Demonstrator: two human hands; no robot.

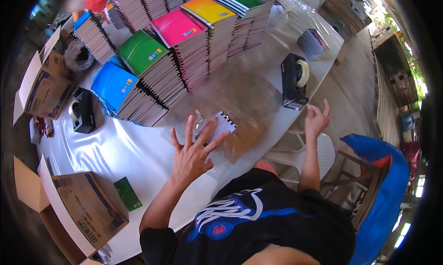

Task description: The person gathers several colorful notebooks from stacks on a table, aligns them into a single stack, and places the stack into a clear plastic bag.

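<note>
My left hand [194,149] lies with its fingers spread over a small white spiral-bound pad [224,125], pressing it onto a clear plastic sheet [251,99] on the table. Black binding shows along the pad's edge; my fingers hide the rest. Just right of the black tape dispenser [290,80], which carries a roll of clear tape [302,74], is my right hand [316,122]. Its thumb and a finger look pinched together while another finger points up. What the pinch holds, if anything, is too small to make out.
Tall stacks of spiral notebooks [184,29] in several colours stand at the back. A second tape dispenser [83,110] and open cartons [87,209] are at the left, near a green cover [128,194]. Beyond the right table edge stands a white plastic chair [325,154].
</note>
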